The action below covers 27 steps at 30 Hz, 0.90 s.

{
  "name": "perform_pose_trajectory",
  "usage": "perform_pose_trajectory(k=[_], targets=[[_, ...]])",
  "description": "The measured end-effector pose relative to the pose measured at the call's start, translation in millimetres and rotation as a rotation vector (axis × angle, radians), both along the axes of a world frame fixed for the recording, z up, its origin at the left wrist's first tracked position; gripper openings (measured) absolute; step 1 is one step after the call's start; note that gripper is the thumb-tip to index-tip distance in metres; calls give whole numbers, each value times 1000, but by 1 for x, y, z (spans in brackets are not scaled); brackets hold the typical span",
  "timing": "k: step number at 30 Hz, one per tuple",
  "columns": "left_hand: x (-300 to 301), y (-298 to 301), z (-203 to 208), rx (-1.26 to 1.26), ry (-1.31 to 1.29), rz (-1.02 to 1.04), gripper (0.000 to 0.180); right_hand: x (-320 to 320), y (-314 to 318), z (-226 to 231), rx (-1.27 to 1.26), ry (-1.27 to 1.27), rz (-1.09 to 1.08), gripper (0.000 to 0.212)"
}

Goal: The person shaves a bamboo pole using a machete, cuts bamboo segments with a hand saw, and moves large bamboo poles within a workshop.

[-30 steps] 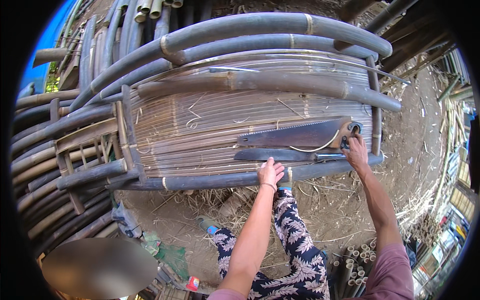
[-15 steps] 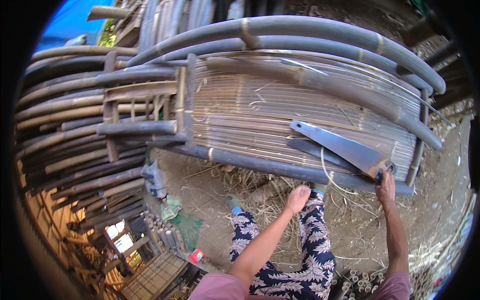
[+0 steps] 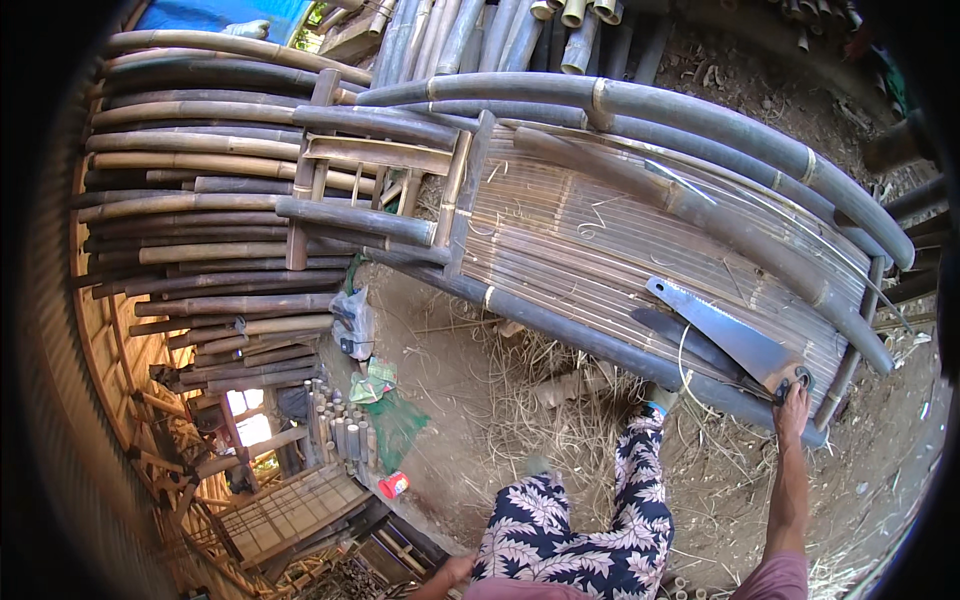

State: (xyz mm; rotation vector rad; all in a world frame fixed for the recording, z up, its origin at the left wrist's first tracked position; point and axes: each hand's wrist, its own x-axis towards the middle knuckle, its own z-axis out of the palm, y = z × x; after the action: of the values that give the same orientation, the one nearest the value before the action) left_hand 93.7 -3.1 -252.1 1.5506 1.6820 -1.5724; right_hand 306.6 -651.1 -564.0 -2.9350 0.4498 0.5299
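Observation:
My right hand (image 3: 791, 411) is closed round the handle end of a handsaw (image 3: 735, 333), at the near right edge of a bamboo bench (image 3: 560, 321). The saw's silver blade points up and left over the bench's slats. Alongside the blade shows a dark blade-shaped patch; I cannot tell whether it is shadow or another thing. A thin pale bamboo strip (image 3: 683, 362) curls across it. Down at the lower edge, beside my thigh, is my left hand (image 3: 458, 571), away from the bench; its fingers are mostly hidden.
A thick bamboo pole (image 3: 690, 205) lies lengthwise on the bench. Dark bamboo poles (image 3: 215, 222) are stacked at the left, more (image 3: 480, 40) behind. Shavings (image 3: 550, 430) litter the ground under the bench. Near the left stand a plastic bag (image 3: 352, 325), green netting (image 3: 398, 430) and a red container (image 3: 394, 485).
My left hand has drawn back from near the bench to beside my thigh at the lower left. My right hand stays on the saw. The view has shifted, and one foot has moved back from the bench.

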Motion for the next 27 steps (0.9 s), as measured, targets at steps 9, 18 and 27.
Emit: perform_pose_trajectory(k=[9,18,27], targets=[[-91,23,2,59,-235,86,89,40,56,68,92,213,47,56],[-73,87,11,154,-386,230,106,65,227,161,597,357,143,41],[12,354,-101,-25,-361,-239,78,-135,312,246,357,319,-753,40]])
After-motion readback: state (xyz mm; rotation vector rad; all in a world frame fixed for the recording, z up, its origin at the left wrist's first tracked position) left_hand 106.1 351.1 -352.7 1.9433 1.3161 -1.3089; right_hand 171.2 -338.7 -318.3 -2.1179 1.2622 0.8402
